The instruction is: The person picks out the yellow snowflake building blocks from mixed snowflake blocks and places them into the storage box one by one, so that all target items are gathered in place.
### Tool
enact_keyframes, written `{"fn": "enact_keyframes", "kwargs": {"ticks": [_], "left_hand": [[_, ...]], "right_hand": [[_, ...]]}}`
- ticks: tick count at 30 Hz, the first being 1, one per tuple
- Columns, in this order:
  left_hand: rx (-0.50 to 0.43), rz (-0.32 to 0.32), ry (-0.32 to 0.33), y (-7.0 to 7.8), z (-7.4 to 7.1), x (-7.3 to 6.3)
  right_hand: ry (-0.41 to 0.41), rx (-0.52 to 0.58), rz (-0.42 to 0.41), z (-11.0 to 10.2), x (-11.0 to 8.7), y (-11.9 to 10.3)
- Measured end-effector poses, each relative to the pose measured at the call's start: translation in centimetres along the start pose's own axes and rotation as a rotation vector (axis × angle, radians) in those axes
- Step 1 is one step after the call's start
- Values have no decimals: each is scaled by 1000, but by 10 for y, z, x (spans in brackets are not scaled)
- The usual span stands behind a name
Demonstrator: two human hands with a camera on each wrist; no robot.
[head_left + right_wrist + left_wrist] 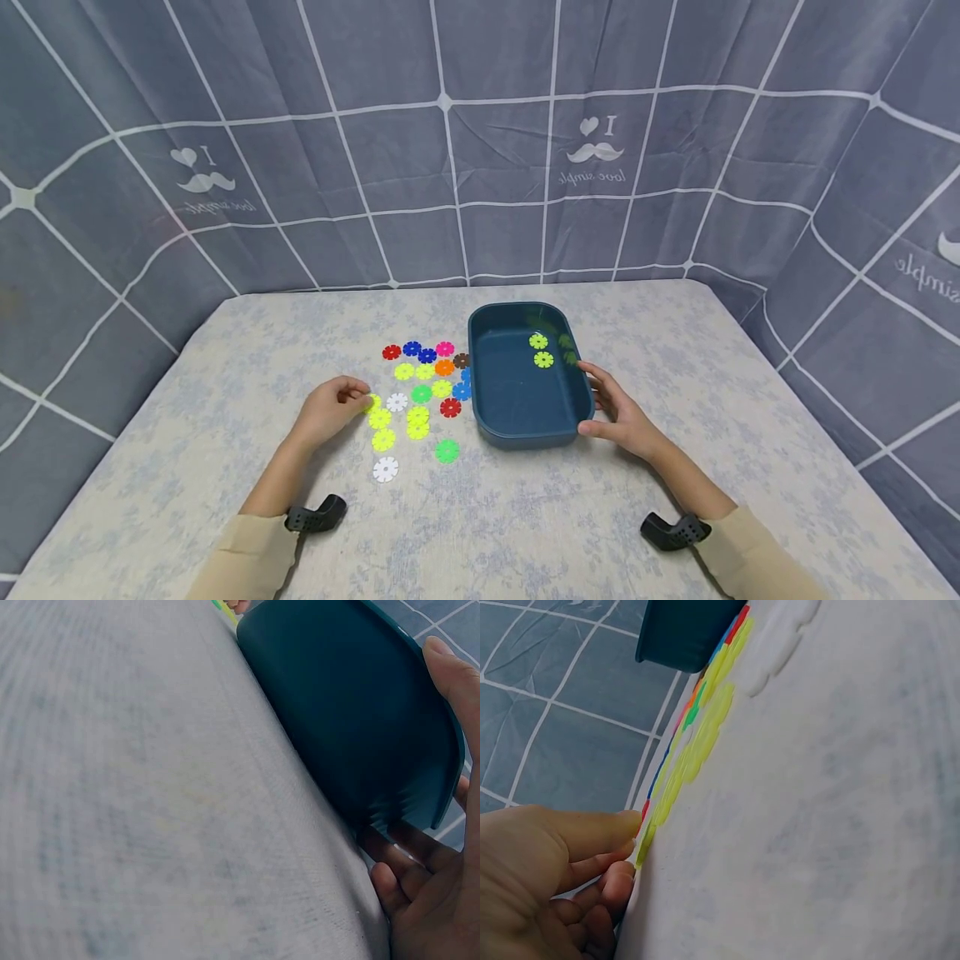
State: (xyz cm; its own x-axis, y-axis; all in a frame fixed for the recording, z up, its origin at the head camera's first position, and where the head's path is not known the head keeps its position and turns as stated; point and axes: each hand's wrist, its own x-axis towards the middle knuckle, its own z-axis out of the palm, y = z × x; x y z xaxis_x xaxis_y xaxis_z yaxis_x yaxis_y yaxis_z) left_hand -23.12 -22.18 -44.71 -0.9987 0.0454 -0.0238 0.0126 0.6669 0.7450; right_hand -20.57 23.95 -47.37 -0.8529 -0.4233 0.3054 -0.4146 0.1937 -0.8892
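Note:
My left hand (330,411) pinches a yellow notched disc (372,403) at the left edge of a spread of flat, snowflake-like discs. In the left wrist view, the thumb and fingertips meet at that disc's edge, close over the table. To the right of the spread stands a dark teal plastic basin (525,408), with two yellow discs (543,359) lying inside. My right hand (622,421) holds the basin's right side, the thumb by the near corner and the index fingertip at the rim. Other right fingers lie against the outer wall (345,735).
Beside the basin lie red (451,407), blue (412,348), orange (444,367), green (447,452) and white discs (386,469), some overlapping. A pale patterned cloth (480,525) covers the table. Behind it hangs a grey-blue curtain (502,150) with white lines.

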Motion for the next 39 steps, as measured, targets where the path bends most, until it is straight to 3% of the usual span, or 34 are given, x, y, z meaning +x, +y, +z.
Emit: {"fn": "enact_keyframes", "kwargs": {"ticks": [17,22,29,39], "left_hand": [[115,82,-3,1,6,1],[139,72,4,1,9,3],[90,14,-2,-1,6,5],[7,7,18,-3,3,4]], "right_hand": [[4,-1,26,0,0,-2],[2,10,20,0,-1,-1],[-1,25,31,0,-1,-1],[-1,24,33,0,0,-1]]}}
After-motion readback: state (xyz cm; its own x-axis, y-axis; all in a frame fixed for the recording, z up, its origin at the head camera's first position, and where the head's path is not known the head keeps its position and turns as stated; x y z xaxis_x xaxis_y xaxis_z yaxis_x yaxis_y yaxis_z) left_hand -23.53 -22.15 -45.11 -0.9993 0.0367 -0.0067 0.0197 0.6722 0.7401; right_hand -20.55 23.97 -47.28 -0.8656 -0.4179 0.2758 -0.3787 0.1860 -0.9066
